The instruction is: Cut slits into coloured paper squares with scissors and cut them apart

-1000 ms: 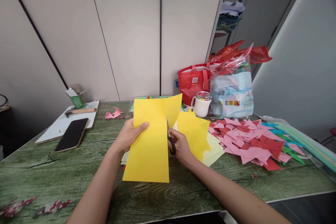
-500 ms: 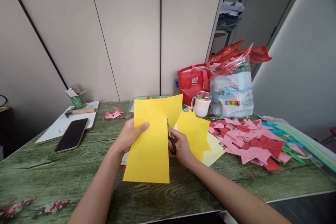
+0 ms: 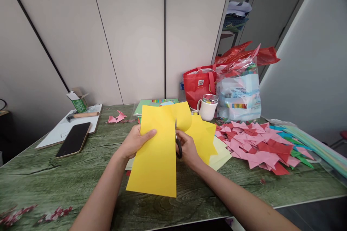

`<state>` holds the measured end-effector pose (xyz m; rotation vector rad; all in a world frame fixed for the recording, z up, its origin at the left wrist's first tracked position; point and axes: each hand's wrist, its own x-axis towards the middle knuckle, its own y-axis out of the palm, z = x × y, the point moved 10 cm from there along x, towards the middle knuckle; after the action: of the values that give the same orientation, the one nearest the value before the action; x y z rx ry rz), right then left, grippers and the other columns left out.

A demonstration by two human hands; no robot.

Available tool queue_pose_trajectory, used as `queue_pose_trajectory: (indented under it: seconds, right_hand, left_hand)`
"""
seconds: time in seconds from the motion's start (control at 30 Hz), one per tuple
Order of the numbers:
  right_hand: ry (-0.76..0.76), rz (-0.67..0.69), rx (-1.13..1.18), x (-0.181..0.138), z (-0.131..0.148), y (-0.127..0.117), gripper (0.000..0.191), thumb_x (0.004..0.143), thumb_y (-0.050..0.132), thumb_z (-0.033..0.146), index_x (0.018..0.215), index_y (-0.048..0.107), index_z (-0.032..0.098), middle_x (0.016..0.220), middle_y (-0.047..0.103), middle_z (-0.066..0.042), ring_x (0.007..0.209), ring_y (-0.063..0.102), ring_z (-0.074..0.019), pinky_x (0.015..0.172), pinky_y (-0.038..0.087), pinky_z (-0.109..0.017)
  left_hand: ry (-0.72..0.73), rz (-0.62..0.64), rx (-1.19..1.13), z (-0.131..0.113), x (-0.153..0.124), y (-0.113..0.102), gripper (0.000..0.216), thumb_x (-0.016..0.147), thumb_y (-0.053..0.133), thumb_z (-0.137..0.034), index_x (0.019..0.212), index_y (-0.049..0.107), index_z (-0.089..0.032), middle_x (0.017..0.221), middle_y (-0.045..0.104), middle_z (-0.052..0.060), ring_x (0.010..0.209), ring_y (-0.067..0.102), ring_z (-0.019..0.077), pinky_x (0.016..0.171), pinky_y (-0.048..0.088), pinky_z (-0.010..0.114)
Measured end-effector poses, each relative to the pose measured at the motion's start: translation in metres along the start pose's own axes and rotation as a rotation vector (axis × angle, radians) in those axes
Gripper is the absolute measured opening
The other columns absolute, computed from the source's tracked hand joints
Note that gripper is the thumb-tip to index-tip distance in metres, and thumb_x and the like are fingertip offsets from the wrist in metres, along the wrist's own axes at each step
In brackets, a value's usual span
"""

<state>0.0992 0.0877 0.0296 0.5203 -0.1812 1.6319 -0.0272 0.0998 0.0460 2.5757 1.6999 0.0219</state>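
Note:
A sheet of yellow paper [image 3: 154,158] is held up above the table, gripped at its left edge by my left hand [image 3: 135,140], thumb in front and fingers hidden behind. My right hand [image 3: 187,149] is closed round the black handles of a pair of scissors [image 3: 179,148]. Their blades stand in a cut running up the sheet, and the part right of the cut curls away to the right. Behind my right hand lie cut yellow paper pieces [image 3: 204,133] with pointed edges, on top of pale cream sheets [image 3: 221,155].
Pink and red folded paper pieces [image 3: 257,144] are heaped on the right. Behind stand a white mug [image 3: 208,108], a red bag [image 3: 196,88] and a stuffed plastic bag [image 3: 240,95]. On the left lie a phone [image 3: 74,139], a hammer [image 3: 84,114] and a small green box [image 3: 78,103].
The scissors have moved slightly up and right along the yellow paper. The sheet has dropped a little and tilted, and its right flap curls more.

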Motion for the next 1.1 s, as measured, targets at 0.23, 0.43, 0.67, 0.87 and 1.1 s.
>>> queue_pose_trajectory:
  seconds: [0.23, 0.43, 0.67, 0.87, 1.1]
  right_hand:
    - [0.005, 0.012, -0.005, -0.001, 0.0, 0.001, 0.023, 0.06, 0.067, 0.024, 0.081, 0.058, 0.018, 0.068, 0.061, 0.0, 0.06, 0.056, -0.0128, 0.06, 0.044, -0.025]
    - [-0.017, 0.025, -0.006, 0.0, 0.004, 0.003, 0.024, 0.061, 0.066, 0.027, 0.082, 0.058, 0.017, 0.069, 0.061, 0.0, 0.062, 0.055, -0.0131, 0.06, 0.044, -0.024]
    - [-0.072, 0.101, -0.017, 0.001, 0.017, 0.007, 0.042, 0.062, 0.067, 0.025, 0.101, 0.052, 0.021, 0.079, 0.06, -0.001, 0.069, 0.056, -0.0139, 0.065, 0.044, -0.025]
    - [-0.082, 0.163, 0.0, 0.003, 0.02, 0.013, 0.04, 0.064, 0.066, 0.029, 0.101, 0.052, 0.021, 0.089, 0.061, -0.003, 0.076, 0.057, -0.0153, 0.073, 0.045, -0.027]
    - [-0.043, 0.146, -0.027, 0.002, 0.014, 0.011, 0.029, 0.065, 0.065, 0.03, 0.09, 0.054, 0.019, 0.085, 0.062, -0.003, 0.075, 0.058, -0.0154, 0.07, 0.046, -0.026]
  left_hand:
    - [0.019, 0.003, -0.016, -0.001, 0.001, -0.001, 0.027, 0.067, 0.064, -0.032, 0.088, 0.058, -0.015, 0.087, 0.067, 0.008, 0.063, 0.063, 0.0167, 0.057, 0.05, 0.027]
    - [0.031, -0.008, -0.004, -0.002, 0.0, -0.003, 0.028, 0.067, 0.064, -0.031, 0.087, 0.058, -0.013, 0.086, 0.067, 0.008, 0.063, 0.063, 0.0168, 0.057, 0.05, 0.028]
    - [0.062, -0.04, -0.005, -0.007, -0.001, -0.005, 0.026, 0.067, 0.064, -0.03, 0.086, 0.059, -0.014, 0.081, 0.068, 0.007, 0.063, 0.063, 0.018, 0.057, 0.05, 0.029]
    - [0.044, -0.014, -0.005, -0.007, -0.001, -0.002, 0.024, 0.068, 0.064, -0.029, 0.087, 0.058, -0.014, 0.079, 0.068, 0.005, 0.062, 0.063, 0.0168, 0.056, 0.05, 0.028]
    - [0.035, 0.0, -0.007, -0.005, -0.001, -0.001, 0.024, 0.069, 0.063, -0.028, 0.088, 0.058, -0.014, 0.078, 0.068, 0.006, 0.061, 0.063, 0.0161, 0.056, 0.051, 0.027]
